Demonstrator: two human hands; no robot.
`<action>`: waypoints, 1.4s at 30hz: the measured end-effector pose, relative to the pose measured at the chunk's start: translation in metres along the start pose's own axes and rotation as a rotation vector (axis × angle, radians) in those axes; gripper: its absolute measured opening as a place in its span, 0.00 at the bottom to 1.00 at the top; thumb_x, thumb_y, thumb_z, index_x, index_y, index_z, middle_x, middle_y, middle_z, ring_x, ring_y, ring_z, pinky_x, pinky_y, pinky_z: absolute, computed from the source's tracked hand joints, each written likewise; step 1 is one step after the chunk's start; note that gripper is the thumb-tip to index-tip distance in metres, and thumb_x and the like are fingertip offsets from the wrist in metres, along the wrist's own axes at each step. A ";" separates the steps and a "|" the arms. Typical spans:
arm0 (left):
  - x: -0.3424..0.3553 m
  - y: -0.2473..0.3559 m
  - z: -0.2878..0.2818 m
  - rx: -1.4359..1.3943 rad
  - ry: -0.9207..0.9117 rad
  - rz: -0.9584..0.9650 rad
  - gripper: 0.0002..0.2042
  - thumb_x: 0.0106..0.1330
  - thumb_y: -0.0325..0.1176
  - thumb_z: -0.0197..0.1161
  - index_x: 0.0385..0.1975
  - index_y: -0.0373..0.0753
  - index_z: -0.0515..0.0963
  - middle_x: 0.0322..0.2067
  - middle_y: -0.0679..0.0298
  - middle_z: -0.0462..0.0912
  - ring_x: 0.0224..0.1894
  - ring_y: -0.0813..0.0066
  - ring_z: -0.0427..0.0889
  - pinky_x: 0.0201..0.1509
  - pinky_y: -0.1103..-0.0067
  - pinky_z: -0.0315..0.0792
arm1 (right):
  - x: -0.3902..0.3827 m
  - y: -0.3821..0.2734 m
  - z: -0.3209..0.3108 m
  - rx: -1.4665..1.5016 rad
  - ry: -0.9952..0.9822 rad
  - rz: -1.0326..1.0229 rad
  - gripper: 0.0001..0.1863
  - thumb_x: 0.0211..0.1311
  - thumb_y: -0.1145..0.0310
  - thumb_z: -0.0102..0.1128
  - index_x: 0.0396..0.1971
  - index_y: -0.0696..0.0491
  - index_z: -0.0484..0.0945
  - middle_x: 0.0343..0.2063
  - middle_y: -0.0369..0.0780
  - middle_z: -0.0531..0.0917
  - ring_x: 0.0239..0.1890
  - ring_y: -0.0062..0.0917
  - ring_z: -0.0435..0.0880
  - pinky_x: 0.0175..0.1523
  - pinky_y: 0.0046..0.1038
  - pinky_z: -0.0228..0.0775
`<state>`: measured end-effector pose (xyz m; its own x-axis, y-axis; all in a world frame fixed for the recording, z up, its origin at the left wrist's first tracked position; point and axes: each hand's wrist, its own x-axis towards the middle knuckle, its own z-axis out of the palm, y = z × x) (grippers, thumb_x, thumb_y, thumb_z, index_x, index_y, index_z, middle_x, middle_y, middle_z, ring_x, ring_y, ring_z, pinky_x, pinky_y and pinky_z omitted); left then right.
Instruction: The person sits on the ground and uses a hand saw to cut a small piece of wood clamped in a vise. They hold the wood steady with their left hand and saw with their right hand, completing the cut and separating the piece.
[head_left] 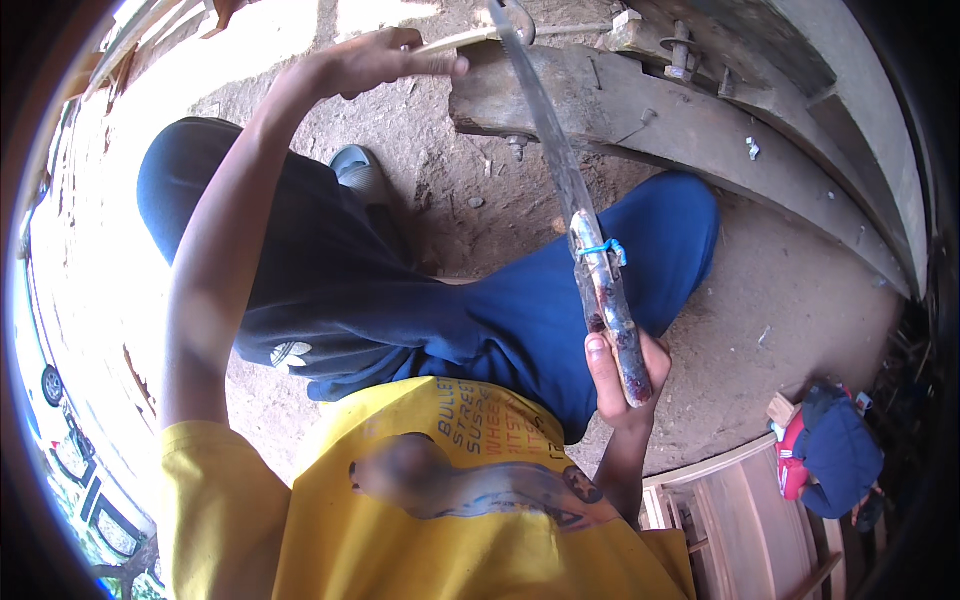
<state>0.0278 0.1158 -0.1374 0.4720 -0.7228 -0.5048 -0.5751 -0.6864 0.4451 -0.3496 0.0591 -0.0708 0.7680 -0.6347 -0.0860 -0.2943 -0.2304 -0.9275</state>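
Observation:
My right hand point(630, 375) is closed round the wrapped, stained handle of a long tool with a narrow metal blade point(548, 130). A blue tie point(603, 250) circles the handle near the blade. The blade slants up and away past the end of a thick curved timber point(600, 105). My left hand point(385, 62) is farther off, left of that timber, fingers curled at a pale wooden stick point(465, 40) and one finger stretched toward the timber. Behind the blade, by the stick's far end, shows a curved metal piece point(521, 20); whether they join is unclear.
Nails and a bolt point(517, 145) stick out of the timber, and a larger bolt point(680, 50) stands behind it. My bent legs point(430, 310) spread over the dirt ground. Right of me are wooden panels point(735, 530) and another person point(835, 455) in dark clothing.

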 end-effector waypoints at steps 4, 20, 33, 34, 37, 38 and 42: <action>0.000 0.000 0.000 -0.036 -0.038 0.142 0.37 0.54 0.68 0.59 0.51 0.39 0.74 0.24 0.57 0.78 0.26 0.68 0.78 0.30 0.69 0.72 | 0.000 -0.005 0.004 -0.057 -0.043 -0.018 0.06 0.55 0.76 0.59 0.20 0.58 0.74 0.10 0.35 0.72 0.11 0.20 0.70 0.19 0.24 0.59; -0.007 -0.002 0.008 0.160 0.082 0.232 0.22 0.66 0.53 0.54 0.33 0.38 0.80 0.24 0.56 0.80 0.28 0.61 0.79 0.37 0.68 0.72 | -0.007 -0.008 0.001 -0.036 -0.002 -0.023 0.07 0.54 0.76 0.59 0.20 0.58 0.73 0.11 0.34 0.72 0.12 0.18 0.68 0.19 0.23 0.57; 0.001 -0.010 0.010 0.260 0.091 0.290 0.21 0.68 0.51 0.51 0.31 0.37 0.79 0.24 0.57 0.79 0.29 0.62 0.79 0.37 0.69 0.72 | -0.001 -0.006 0.009 -0.049 -0.058 -0.074 0.07 0.55 0.76 0.59 0.20 0.57 0.72 0.10 0.34 0.70 0.10 0.17 0.67 0.18 0.23 0.56; 0.001 -0.009 0.010 0.251 0.091 0.280 0.22 0.68 0.51 0.51 0.31 0.36 0.79 0.24 0.57 0.80 0.29 0.62 0.79 0.37 0.69 0.72 | -0.001 -0.006 0.009 -0.063 -0.059 -0.082 0.07 0.55 0.76 0.59 0.20 0.57 0.72 0.10 0.34 0.70 0.10 0.17 0.67 0.17 0.23 0.56; 0.000 -0.005 0.011 0.234 0.080 0.245 0.22 0.68 0.52 0.51 0.31 0.36 0.79 0.25 0.57 0.80 0.31 0.61 0.80 0.38 0.69 0.72 | 0.001 -0.008 0.011 -0.054 -0.038 -0.076 0.08 0.56 0.76 0.59 0.20 0.57 0.72 0.10 0.34 0.69 0.10 0.17 0.67 0.17 0.23 0.55; -0.001 -0.001 0.010 0.234 0.069 0.230 0.23 0.68 0.53 0.51 0.31 0.36 0.79 0.26 0.57 0.80 0.31 0.61 0.80 0.39 0.69 0.72 | 0.001 -0.009 0.011 -0.054 -0.040 -0.073 0.08 0.56 0.76 0.59 0.20 0.57 0.72 0.10 0.34 0.69 0.10 0.17 0.67 0.17 0.23 0.56; -0.003 -0.002 0.010 0.228 0.074 0.212 0.23 0.67 0.55 0.51 0.31 0.37 0.79 0.26 0.57 0.81 0.31 0.60 0.80 0.39 0.68 0.73 | 0.001 -0.008 0.012 -0.030 -0.056 -0.056 0.08 0.55 0.76 0.59 0.19 0.57 0.71 0.10 0.34 0.70 0.10 0.18 0.67 0.17 0.24 0.56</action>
<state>0.0211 0.1197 -0.1441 0.3679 -0.8575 -0.3598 -0.7970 -0.4901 0.3531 -0.3396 0.0694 -0.0677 0.8139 -0.5783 -0.0555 -0.2666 -0.2870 -0.9201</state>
